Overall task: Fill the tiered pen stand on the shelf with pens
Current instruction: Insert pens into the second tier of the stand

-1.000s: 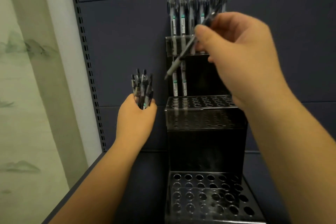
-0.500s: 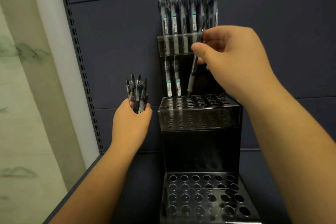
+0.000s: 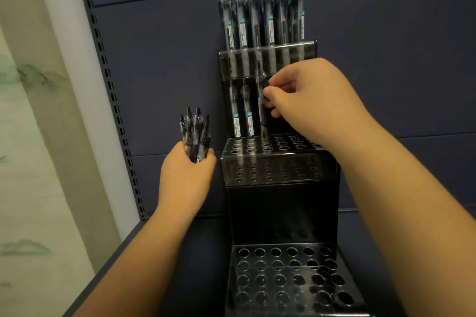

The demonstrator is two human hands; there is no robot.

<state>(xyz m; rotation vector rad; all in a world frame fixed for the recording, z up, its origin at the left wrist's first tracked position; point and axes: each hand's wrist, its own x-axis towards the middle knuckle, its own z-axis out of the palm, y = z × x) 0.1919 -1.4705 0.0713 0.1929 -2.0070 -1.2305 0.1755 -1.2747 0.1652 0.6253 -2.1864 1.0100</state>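
Note:
A black three-tier pen stand stands on the shelf against the back panel. Its top tier holds a row of several pens. Two pens stand at the left of the middle tier's back row. My right hand pinches a single pen upright, its tip in the third hole of that row. My left hand is left of the stand, closed around a bundle of several pens that point up. The bottom tier shows only bare holes.
The dark shelf back panel rises behind the stand. A slotted metal upright runs down the left side, with a pale patterned wall beyond it. The shelf floor lies under my forearms.
My right hand swung the single pen from slanted to upright and lowered it, so its tip now sits in a middle-tier hole. The left hand kept its bundle and barely moved.

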